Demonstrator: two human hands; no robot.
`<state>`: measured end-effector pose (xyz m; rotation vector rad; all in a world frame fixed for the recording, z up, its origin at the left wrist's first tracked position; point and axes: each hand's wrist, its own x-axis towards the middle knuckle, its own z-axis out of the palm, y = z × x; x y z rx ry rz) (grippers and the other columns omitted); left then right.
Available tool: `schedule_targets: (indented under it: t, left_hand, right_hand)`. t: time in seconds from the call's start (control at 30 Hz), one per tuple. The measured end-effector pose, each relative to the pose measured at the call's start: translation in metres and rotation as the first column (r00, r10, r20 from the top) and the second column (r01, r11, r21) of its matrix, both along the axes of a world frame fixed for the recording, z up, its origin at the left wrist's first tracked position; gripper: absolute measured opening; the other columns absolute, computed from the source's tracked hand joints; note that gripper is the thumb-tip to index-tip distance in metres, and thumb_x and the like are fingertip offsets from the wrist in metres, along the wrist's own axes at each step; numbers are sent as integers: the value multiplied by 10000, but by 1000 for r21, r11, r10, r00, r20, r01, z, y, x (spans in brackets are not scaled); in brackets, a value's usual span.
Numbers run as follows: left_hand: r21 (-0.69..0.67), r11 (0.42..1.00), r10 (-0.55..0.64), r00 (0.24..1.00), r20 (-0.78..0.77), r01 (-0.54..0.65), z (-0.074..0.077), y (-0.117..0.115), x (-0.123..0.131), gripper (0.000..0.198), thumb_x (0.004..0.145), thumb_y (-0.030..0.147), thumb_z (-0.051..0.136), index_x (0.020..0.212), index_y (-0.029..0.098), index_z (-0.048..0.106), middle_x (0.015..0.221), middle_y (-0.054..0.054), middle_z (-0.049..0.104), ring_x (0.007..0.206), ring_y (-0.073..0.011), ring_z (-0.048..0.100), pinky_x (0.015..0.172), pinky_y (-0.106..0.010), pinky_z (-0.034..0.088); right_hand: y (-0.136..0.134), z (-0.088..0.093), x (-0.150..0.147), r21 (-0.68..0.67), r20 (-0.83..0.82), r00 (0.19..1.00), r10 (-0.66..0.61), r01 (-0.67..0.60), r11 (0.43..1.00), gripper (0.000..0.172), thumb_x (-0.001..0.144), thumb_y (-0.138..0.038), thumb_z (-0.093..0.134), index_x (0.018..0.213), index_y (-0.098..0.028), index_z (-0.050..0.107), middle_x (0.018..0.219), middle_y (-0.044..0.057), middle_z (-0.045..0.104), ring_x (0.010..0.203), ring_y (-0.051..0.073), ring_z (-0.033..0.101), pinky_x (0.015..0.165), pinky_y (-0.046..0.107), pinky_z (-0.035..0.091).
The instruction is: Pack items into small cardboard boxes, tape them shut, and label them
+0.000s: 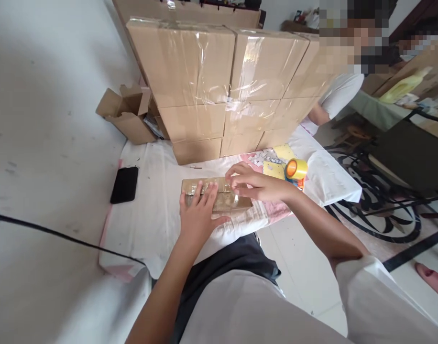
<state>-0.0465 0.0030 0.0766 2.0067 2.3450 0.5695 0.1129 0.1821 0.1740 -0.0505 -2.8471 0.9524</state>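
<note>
A small cardboard box (pixel 228 203) lies on the cloth-covered table in front of me, with shiny clear tape on its top and a dark seam running along it. My left hand (pixel 198 212) rests on the box's left part, fingers stretched and apart, palm down. Over the right end of the box is my right hand (pixel 253 183), its fingers bent and drawn together at the taped top. Whatever is between those fingertips is too small to make out. Right of that hand, a roll of yellow tape (pixel 298 168) sits on an orange and blue object, partly hidden by my forearm.
Taped cardboard boxes (pixel 193 71) form a tall stack behind the small box. An open carton (pixel 131 114) stands at the back left, and a black phone-like object (pixel 124 185) lies at the left. Beyond the stack, a person in a white sleeve (pixel 343 93) is near the table's far end.
</note>
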Motion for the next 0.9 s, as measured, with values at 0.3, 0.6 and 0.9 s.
schedule_targets:
  t: [0.3, 0.6, 0.9]
  left_hand:
    - [57, 996, -69, 997, -25, 70, -7, -7, -1, 701, 937, 639, 529, 1563, 376, 356, 1614, -43, 433, 1547, -290, 307, 1254, -614, 57]
    - [137, 984, -91, 986, -139, 110, -18, -7, -5, 499, 981, 557, 510, 1454, 397, 521, 1599, -11, 448, 1502, -265, 397, 1248, -575, 140]
    - [115, 987, -91, 982, -168, 111, -16, -3, -8, 497, 1005, 519, 480, 1488, 400, 474, 1583, 13, 470, 1468, -269, 449, 1212, -574, 229]
  right_hand:
    - [25, -50, -36, 122, 127, 992, -27, 11, 993, 116, 939, -172, 634, 837, -163, 579, 1241, 110, 530, 1210, 247, 482, 1049, 435, 397]
    - [24, -50, -32, -126, 92, 996, 2, 10, 992, 150, 957, -204, 606, 825, -181, 538, 1282, 109, 474, 1095, 200, 549, 828, 294, 468]
    - [22, -35, -11, -233, -181, 978, -102, 58, 971, 138, 1030, -301, 529, 924, -213, 520, 1116, 81, 550, 1057, 207, 538, 944, 365, 428]
